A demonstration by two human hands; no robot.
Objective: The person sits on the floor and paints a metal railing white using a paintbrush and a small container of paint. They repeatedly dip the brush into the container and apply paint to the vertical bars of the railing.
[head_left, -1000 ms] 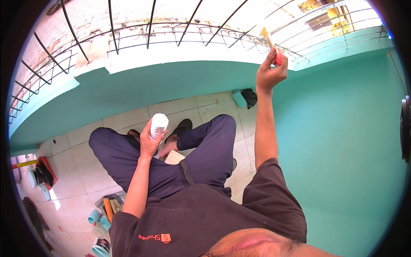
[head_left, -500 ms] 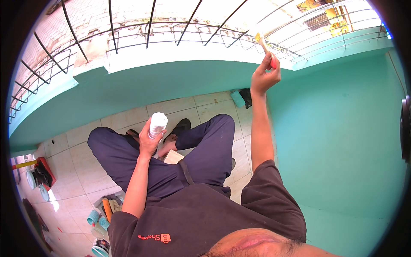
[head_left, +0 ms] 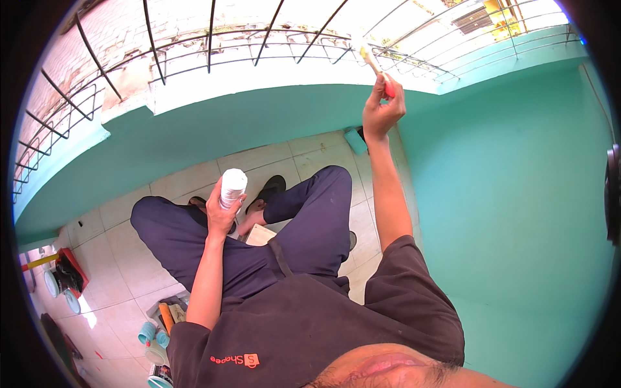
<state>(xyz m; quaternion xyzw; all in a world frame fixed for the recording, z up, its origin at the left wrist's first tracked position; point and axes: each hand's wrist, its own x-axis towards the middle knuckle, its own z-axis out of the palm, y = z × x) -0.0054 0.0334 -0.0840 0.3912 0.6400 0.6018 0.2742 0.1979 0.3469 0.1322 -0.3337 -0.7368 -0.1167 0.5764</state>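
My left hand is wrapped round a white cylindrical container, held upright above my crossed legs; what is inside cannot be made out. Reaching far forward, my right hand grips a paintbrush by its red handle. The pale, yellowish brush tip points up and left, close to the dark metal bars on top of the low wall. Whether the bristles touch a bar or the white ledge cannot be told.
A turquoise wall rises close on my right. On the tiled floor at left lie a red dustpan and several turquoise cups beside a tray of tools. A turquoise object lies in the far corner; a wooden piece is below me.
My right hand and the paintbrush have moved left and slightly toward the top of the picture. My left hand keeps the white container in nearly the same place; the view has shifted a little.
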